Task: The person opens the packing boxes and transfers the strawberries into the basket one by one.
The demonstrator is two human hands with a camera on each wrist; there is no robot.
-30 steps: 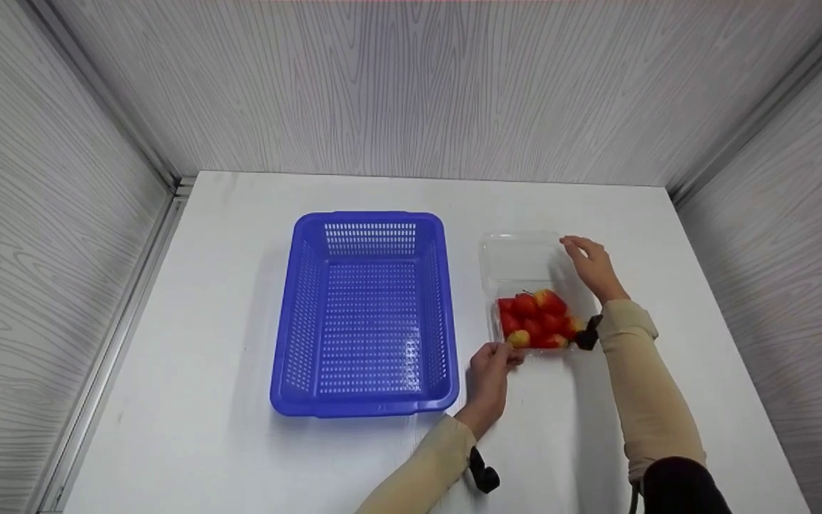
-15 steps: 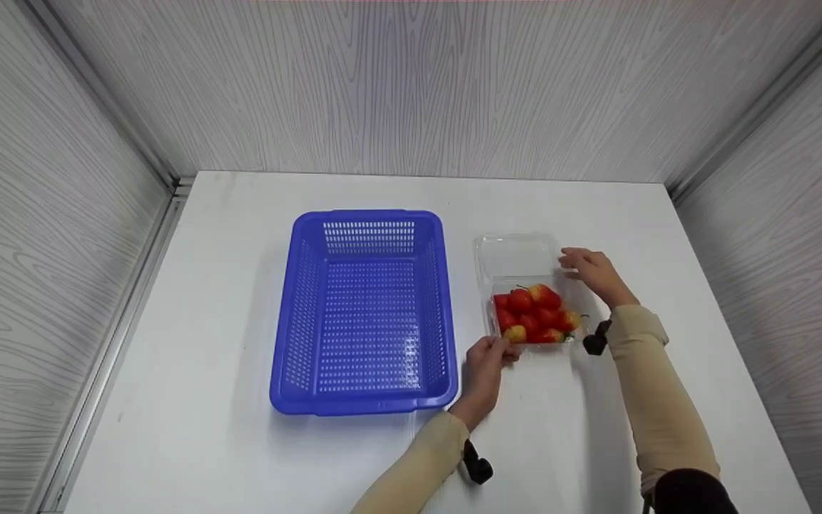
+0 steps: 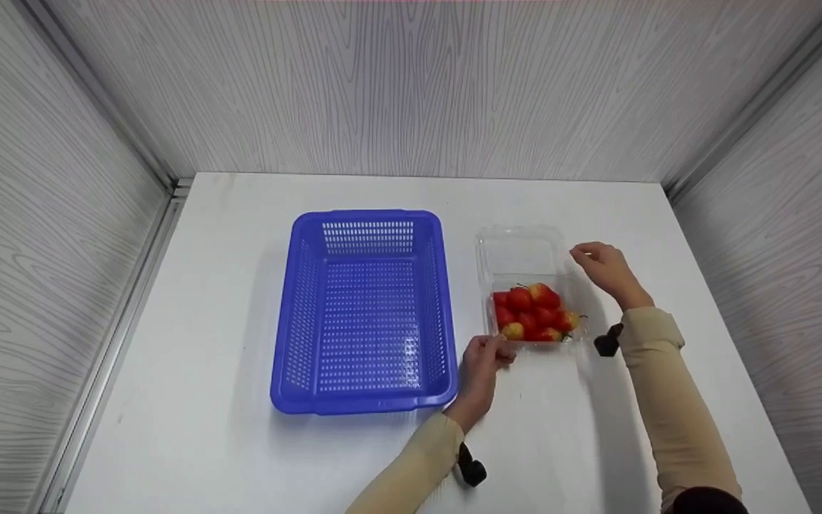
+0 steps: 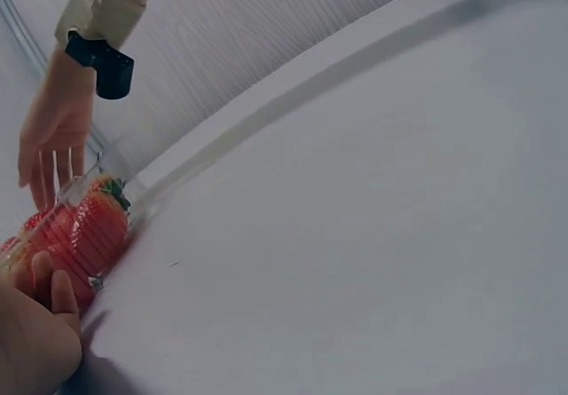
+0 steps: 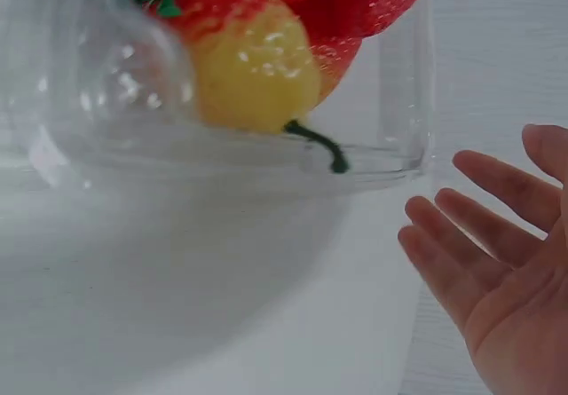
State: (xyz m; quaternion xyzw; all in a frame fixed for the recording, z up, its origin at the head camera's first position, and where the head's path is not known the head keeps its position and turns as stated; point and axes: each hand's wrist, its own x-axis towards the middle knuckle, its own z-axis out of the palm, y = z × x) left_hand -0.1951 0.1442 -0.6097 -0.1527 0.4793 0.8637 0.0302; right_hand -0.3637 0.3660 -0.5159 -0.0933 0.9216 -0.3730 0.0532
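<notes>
A clear plastic clamshell box (image 3: pixel 574 334) stands right of centre in the head view, its lid (image 3: pixel 521 251) folded back to the far side. It holds several red and yellow fruits (image 3: pixel 529 314); a strawberry with green leaves (image 4: pixel 99 225) shows through its wall in the left wrist view. One yellow-red fruit (image 5: pixel 253 67) has a green stem poking over the rim. My left hand (image 3: pixel 482 368) grips the box's near left corner, fingers bent against it. My right hand (image 3: pixel 605 270) is off the lid's right side, with nothing in it; the right wrist view shows its fingers spread.
Left of the box sits a blue perforated plastic basket (image 3: pixel 452 321), with nothing in it. Both stand on a white table (image 3: pixel 204 321) enclosed by pale wood-grain panels (image 3: pixel 411 86) at the back and sides. Dark wrist cameras hang under both sleeves.
The clamshell box has shifted slightly left and away, with my left hand keeping hold of its corner. My right hand has moved off the lid to the right.
</notes>
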